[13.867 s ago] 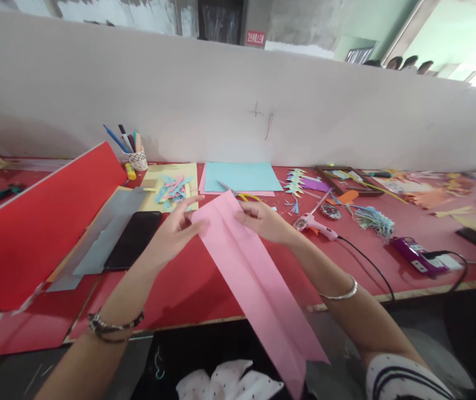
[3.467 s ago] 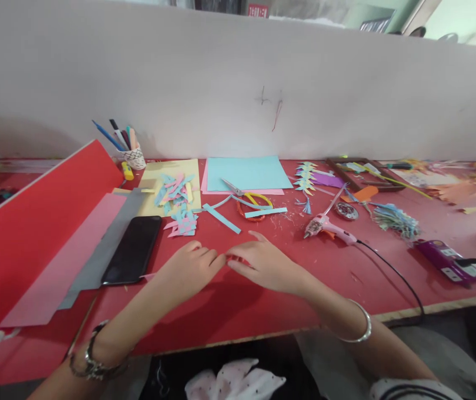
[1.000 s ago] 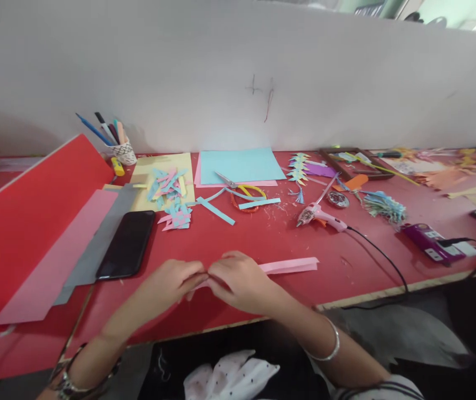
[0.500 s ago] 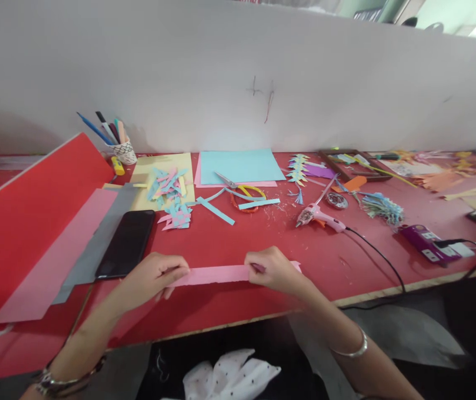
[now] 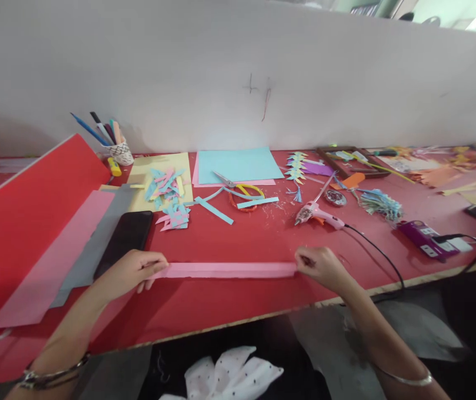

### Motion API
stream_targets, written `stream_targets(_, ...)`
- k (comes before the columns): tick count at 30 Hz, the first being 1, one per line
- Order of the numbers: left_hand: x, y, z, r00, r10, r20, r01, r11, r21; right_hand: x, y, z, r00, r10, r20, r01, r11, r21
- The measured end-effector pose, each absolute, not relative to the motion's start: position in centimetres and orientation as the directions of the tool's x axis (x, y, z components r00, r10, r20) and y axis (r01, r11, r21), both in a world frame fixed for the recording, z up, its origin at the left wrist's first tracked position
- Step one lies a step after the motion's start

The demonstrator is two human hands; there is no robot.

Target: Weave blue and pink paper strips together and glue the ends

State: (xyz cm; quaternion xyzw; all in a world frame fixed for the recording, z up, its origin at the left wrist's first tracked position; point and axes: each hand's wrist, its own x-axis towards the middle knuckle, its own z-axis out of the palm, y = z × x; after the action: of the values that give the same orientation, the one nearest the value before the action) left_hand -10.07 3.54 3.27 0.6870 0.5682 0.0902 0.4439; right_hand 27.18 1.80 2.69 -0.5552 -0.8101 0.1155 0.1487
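A long pink paper strip (image 5: pixel 229 270) with a lengthwise crease stretches level across the front of the red table. Its left end is pinched between thumb and fingers of my left hand (image 5: pixel 140 269), beside a black phone (image 5: pixel 127 236). At the opposite end, my right hand (image 5: pixel 321 268) is closed on the strip, with the fingers curled. Beyond the strip lie scissors (image 5: pixel 251 205) with red and yellow handles, several thin blue paper strips (image 5: pixel 216 211), and a pile of cut pink and blue paper pieces (image 5: pixel 174 216).
A pink glue gun (image 5: pixel 321 215) with a cord lies right of centre, near a purple power strip (image 5: pixel 427 240). Blue sheets (image 5: pixel 238 165) lie at the back. A red board (image 5: pixel 33 222) leans at the left by a pen cup (image 5: pixel 121 153).
My right hand has slid right to the strip's far end, so a longer stretch of pink paper shows between the hands. My left hand has shifted slightly left.
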Motion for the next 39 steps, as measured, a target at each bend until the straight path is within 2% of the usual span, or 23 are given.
stream_targets(3, -10.3, 3.5, 3.4, 0.339, 0.868, -0.363, 0.725, 0.005, 0.689, 28.0, 1.8, 2.9, -0.234, 0.948, 0.216, 0.936, 0.279, -0.213)
stream_targets(6, -9.8, 3.4, 3.7, 0.388, 0.850, -0.356, 0.735, -0.052, 0.676, 26.4, 1.8, 3.8, -0.293, 0.892, 0.343, 0.909, 0.371, -0.188)
stream_targets(8, -8.7, 3.6, 4.1, 0.436, 0.836, -0.333, 0.731, -0.114, 0.673, 24.0, 1.9, 4.5, -0.400, 0.846, 0.353, 0.831, 0.497, -0.249)
stream_targets(10, -7.3, 4.0, 4.5, 0.483, 0.835, -0.263, 0.714, -0.201, 0.671, 21.3, 2.1, 5.1, -0.523, 0.799, 0.297, 0.726, 0.600, -0.338)
stream_targets(13, -5.4, 4.9, 5.1, 0.554, 0.813, -0.182, 0.672, -0.307, 0.674, 17.8, 3.0, 5.4, -0.653, 0.748, 0.117, 0.622, 0.619, -0.479)
stream_targets(15, -4.7, 5.6, 5.5, 0.564, 0.813, -0.145, 0.637, -0.316, 0.702, 16.5, 4.1, 5.2, -0.734, 0.679, 0.020, 0.548, 0.608, -0.574)
stream_targets(17, -4.6, 6.3, 5.6, 0.530, 0.843, -0.097, 0.581, -0.277, 0.765, 15.9, 5.2, 4.9, -0.739, 0.674, 0.009, 0.501, 0.559, -0.661)
stream_targets(20, -4.8, 7.5, 5.0, 0.330, 0.944, 0.001, 0.393, -0.138, 0.909, 15.9, 6.7, 4.4, -0.645, 0.764, 0.020, 0.459, 0.409, -0.789)
stream_targets(23, -4.5, 8.6, 3.9, 0.220, 0.975, 0.019, 0.255, -0.076, 0.964, 15.9, 7.4, 3.8, -0.563, 0.826, 0.023, 0.438, 0.322, -0.839)
stream_targets(27, -3.3, 9.8, 2.5, 0.176, 0.984, 0.032, 0.220, -0.071, 0.973, 15.5, 7.9, 2.6, -0.542, 0.840, 0.021, 0.440, 0.305, -0.845)
stream_targets(29, -2.4, 10.3, 2.2, 0.153, 0.987, 0.048, 0.219, -0.081, 0.972, 15.1, 8.3, 2.1, -0.479, 0.877, 0.043, 0.470, 0.297, -0.831)
stream_targets(32, -1.0, 10.7, 2.0, 0.153, 0.986, 0.067, 0.235, -0.102, 0.967, 14.4, 9.2, 2.2, -0.311, 0.942, 0.129, 0.638, 0.308, -0.706)
stream_targets(35, 0.2, 11.2, 1.8, 0.157, 0.984, 0.079, 0.244, -0.116, 0.963, 13.9, 10.2, 2.6, -0.272, 0.950, 0.156, 0.778, 0.312, -0.545)
stream_targets(39, 0.9, 11.7, 1.0, 0.141, 0.986, 0.089, 0.252, -0.123, 0.960, 13.8, 11.1, 2.6, -0.247, 0.955, 0.162, 0.794, 0.295, -0.532)
